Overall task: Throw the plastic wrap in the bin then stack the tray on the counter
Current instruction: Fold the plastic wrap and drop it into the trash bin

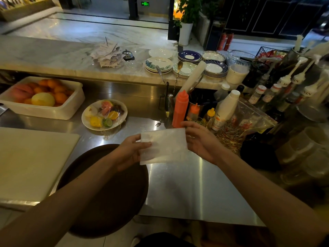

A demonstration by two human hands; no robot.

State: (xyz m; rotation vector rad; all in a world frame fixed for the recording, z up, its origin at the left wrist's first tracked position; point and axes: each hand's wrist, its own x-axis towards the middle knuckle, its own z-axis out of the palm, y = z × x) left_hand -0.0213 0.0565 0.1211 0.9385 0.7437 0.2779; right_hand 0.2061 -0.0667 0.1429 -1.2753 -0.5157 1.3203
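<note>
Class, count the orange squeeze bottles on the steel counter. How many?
2: a tall orange squeeze bottle by the utensil holder, and a smaller one just right of it. Clutter may hide others.

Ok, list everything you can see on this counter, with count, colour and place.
Translucent plastic wrap sheet: one, whitish, held between both hands.
Round brown tray: one, steel counter's near edge, overhanging.
Cutting board: one, cream, left.
Plate of wrapped fruit: one, white, centre.
Fruit tub: one, white, far left.
Squeeze bottle: one, red-orange, centre.
Plate stacks: several, white and blue, marble ledge.
Syrup bottles: several, right.
Bin: not visible.
Left hand: grips wrap.
Right hand: grips wrap.
</note>
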